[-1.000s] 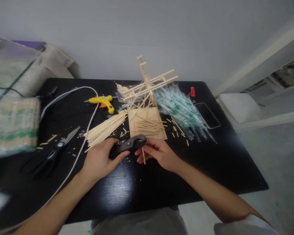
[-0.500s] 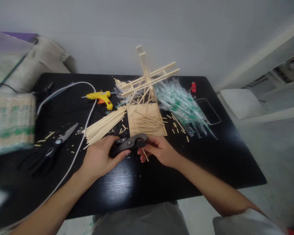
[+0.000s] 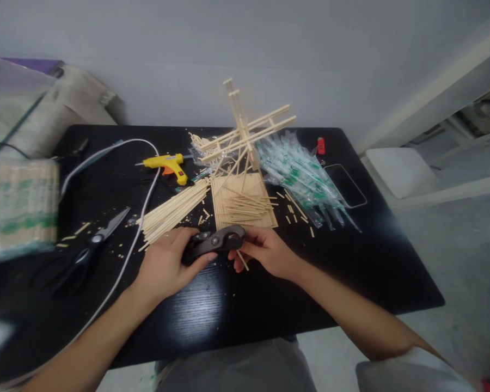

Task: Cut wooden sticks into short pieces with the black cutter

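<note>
My left hand is closed around the handles of black cutting pliers, just above the black table. My right hand pinches a thin wooden stick whose upper end sits in the pliers' jaws. Right behind both hands stands a model made of wooden sticks, with a flat slatted base and a tall crossed frame. A loose bundle of long sticks lies to the left of it.
A yellow glue gun and its white cable lie at the left, with black scissors nearer me. Plastic-wrapped sticks, a phone and a small red object lie at the right. Short offcuts litter the table.
The stick in my right hand has tilted, its lower end swinging right. Both hands and the pliers stay in place; the view has shifted slightly.
</note>
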The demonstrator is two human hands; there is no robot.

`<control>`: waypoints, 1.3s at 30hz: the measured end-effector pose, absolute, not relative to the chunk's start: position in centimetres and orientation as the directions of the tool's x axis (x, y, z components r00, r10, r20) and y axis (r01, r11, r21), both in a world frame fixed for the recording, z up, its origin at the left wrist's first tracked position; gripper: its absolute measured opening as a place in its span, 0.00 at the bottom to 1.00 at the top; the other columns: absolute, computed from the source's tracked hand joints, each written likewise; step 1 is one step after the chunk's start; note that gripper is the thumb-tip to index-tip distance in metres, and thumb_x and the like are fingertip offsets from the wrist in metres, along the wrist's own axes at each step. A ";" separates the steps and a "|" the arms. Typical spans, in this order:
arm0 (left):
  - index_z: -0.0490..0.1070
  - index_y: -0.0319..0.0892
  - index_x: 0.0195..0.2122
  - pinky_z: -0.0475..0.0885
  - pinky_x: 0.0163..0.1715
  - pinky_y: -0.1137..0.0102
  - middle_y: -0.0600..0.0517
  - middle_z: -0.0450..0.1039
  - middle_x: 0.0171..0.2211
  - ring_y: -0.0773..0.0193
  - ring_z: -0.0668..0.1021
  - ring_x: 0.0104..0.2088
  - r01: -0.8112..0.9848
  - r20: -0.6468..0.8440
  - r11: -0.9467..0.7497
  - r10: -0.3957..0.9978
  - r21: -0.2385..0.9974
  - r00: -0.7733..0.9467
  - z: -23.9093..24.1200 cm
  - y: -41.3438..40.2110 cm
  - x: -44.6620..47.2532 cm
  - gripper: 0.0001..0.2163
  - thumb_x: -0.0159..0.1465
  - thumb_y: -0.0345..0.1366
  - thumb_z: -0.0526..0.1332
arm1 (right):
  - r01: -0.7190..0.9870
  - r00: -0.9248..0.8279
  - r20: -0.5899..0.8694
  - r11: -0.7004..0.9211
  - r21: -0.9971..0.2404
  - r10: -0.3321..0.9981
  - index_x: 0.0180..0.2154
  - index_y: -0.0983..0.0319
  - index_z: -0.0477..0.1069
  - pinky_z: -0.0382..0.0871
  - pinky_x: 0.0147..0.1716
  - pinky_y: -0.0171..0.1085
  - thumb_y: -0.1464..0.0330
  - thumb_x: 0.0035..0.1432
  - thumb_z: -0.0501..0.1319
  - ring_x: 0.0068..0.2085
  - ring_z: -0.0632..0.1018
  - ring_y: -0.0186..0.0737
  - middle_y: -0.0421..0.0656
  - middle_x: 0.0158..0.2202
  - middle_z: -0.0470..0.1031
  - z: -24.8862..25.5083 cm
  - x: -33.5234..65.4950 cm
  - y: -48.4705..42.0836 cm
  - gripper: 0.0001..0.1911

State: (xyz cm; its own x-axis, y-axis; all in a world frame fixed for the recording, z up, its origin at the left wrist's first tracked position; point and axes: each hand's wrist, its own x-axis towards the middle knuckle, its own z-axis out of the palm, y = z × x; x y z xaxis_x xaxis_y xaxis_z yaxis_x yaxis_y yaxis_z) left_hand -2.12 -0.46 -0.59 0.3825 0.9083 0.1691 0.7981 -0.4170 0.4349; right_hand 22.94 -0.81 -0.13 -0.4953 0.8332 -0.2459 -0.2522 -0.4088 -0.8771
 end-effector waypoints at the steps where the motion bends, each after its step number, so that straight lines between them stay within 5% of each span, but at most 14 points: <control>1: 0.72 0.43 0.46 0.75 0.39 0.63 0.47 0.80 0.37 0.54 0.81 0.37 0.797 0.167 -0.415 0.909 0.438 0.382 -0.6 -0.5 -2.1 0.22 0.64 0.56 0.60 | -0.249 -0.496 -0.247 -0.409 -0.878 0.832 0.35 0.64 0.75 0.78 0.30 0.36 0.57 0.59 0.70 0.27 0.80 0.35 0.42 0.32 0.79 -0.2 23.0 -0.8 0.16; 26: 0.73 0.43 0.45 0.74 0.34 0.65 0.48 0.80 0.35 0.55 0.82 0.34 0.783 0.178 -0.455 0.890 0.424 0.420 -0.8 -0.5 -2.3 0.21 0.65 0.56 0.59 | -0.177 -0.567 -0.138 -0.284 -0.942 0.812 0.31 0.63 0.71 0.64 0.27 0.33 0.57 0.66 0.63 0.25 0.71 0.31 0.38 0.26 0.71 0.5 23.2 -0.3 0.17; 39: 0.71 0.41 0.46 0.75 0.36 0.64 0.46 0.81 0.36 0.54 0.82 0.35 0.761 0.266 -0.527 0.849 0.378 0.456 -0.6 -0.4 -2.2 0.21 0.66 0.55 0.59 | -0.338 -0.658 -0.182 -0.503 -0.795 0.730 0.34 0.63 0.68 0.59 0.24 0.32 0.59 0.64 0.66 0.23 0.66 0.28 0.36 0.26 0.67 -0.6 23.1 -0.5 0.15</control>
State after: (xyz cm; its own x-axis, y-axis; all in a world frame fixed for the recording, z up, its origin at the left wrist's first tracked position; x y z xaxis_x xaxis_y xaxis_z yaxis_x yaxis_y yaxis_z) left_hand -2.21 -0.42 -0.58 0.4557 0.8494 0.2661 0.7612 -0.5269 0.3782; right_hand 23.15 -0.48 -0.63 -0.6584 0.7303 -0.1820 -0.3380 -0.5030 -0.7954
